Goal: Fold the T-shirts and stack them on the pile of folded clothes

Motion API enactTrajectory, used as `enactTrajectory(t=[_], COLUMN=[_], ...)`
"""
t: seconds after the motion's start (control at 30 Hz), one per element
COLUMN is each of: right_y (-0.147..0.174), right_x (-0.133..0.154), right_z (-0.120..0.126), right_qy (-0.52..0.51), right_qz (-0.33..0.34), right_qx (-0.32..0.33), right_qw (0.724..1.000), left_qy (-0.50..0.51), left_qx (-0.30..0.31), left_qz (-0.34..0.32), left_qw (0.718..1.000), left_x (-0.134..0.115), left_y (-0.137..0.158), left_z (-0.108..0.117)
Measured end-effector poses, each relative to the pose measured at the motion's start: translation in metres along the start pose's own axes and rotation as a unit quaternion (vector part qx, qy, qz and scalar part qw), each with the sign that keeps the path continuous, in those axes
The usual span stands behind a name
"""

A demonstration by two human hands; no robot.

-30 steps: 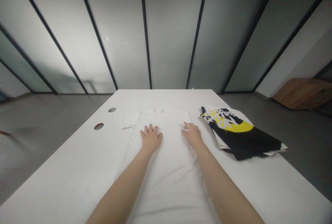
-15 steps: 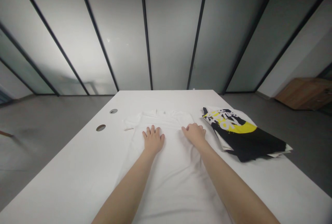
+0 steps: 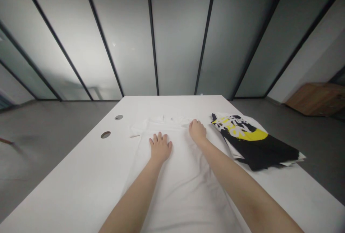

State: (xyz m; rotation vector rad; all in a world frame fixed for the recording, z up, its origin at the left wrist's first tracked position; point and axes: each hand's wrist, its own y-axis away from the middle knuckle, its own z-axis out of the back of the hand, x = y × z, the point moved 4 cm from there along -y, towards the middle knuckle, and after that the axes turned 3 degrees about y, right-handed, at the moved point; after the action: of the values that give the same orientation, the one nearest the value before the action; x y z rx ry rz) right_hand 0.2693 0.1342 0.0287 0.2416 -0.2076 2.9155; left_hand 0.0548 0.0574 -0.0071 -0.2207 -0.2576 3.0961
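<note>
A white T-shirt (image 3: 175,175) lies spread on the white table, its collar toward the far end and its left sleeve flat to the side. My left hand (image 3: 161,148) rests on the chest of the shirt with fingers spread. At the shirt's upper right, my right hand (image 3: 197,131) has its fingers closed on the white cloth near the shoulder and sleeve. The right sleeve is largely hidden behind that hand. Wrinkles run across the shirt below it.
To the right lies a stack of folded shirts (image 3: 250,141), the top one black, white and yellow. The white table (image 3: 81,175) has two round cable holes (image 3: 105,135) on its left. Frosted glass panels (image 3: 175,39) stand beyond, and a wooden cabinet (image 3: 315,98) is at far right.
My right hand has moved slightly away from me and to the left, drawing the shirt's right sleeve inward. My left hand has stayed nearly still on the shirt.
</note>
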Motion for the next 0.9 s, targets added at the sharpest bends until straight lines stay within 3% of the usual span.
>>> enactTrajectory(t=[0.23, 0.47, 0.7, 0.9], right_y=[0.005, -0.019, -0.028, -0.035], right_x=[0.008, 0.000, -0.011, -0.011], right_z=[-0.009, -0.009, -0.038, -0.039], right_qy=[-0.010, -0.004, 0.033, 0.057], right_qz=[0.048, 0.057, 0.107, 0.116], right_qx=[0.028, -0.009, 0.060, 0.076], right_qw=[0.998, 0.998, 0.992, 0.989], left_qy=[0.009, 0.011, 0.011, 0.013], left_qx=[0.005, 0.004, 0.007, -0.003], left_qz=[0.002, 0.002, 0.002, -0.002], left_qw=[1.000, 1.000, 1.000, 1.000], left_x=[-0.001, 0.000, -0.001, -0.001], left_y=[0.000, 0.000, 0.000, 0.001], left_z=[0.001, 0.000, 0.002, 0.003])
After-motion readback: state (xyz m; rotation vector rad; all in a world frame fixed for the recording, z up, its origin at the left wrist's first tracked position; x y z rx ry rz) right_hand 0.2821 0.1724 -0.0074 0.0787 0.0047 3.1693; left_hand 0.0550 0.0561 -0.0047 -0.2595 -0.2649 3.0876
